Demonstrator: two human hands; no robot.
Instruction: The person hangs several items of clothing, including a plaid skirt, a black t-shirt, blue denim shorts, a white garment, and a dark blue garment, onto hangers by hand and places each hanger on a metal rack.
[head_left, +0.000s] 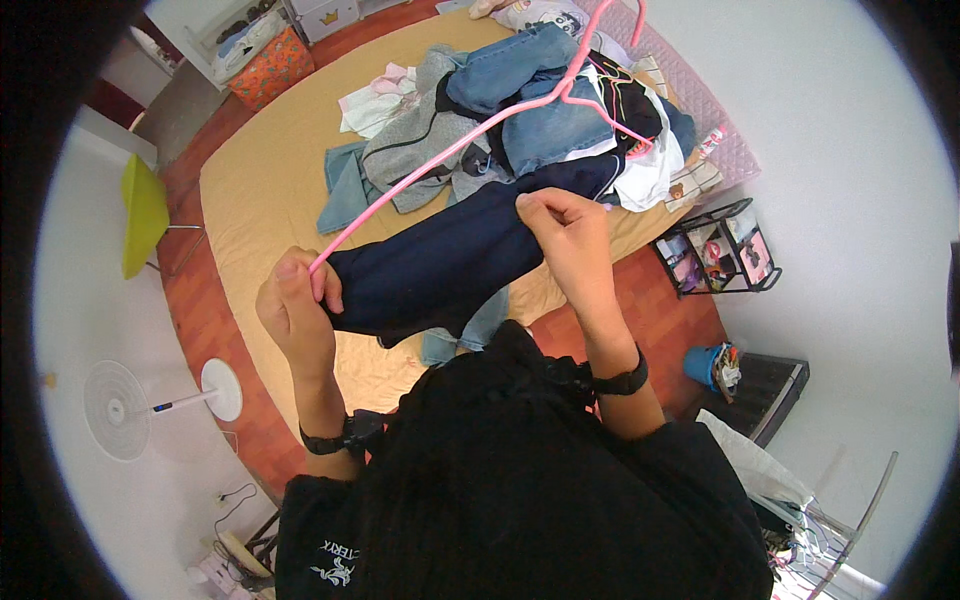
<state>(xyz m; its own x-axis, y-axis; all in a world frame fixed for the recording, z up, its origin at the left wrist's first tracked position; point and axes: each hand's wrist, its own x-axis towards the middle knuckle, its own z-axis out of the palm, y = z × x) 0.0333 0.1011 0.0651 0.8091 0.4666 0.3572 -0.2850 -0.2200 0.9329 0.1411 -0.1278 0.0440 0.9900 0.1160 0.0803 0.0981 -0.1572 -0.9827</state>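
My left hand (298, 315) grips one end of a pink clothes hanger (442, 156) together with the edge of a dark navy garment (442, 259). From there the hanger slants up to the right, its hook near the top of the view. My right hand (568, 236) pinches the same garment's edge between thumb and fingers, so the cloth is stretched between both hands. Behind it, a heap of clothes lies on the bed, including blue jeans (517, 71), a grey zip jacket (409, 154) and a white garment (656, 176).
The bed bears a yellow sheet (259, 187). To the right are a black trolley (716, 251) with small items and a blue bin (703, 364). A white fan (116, 409) and green chair (144, 217) stand left. An orange fabric hamper (271, 69) is beyond the bed.
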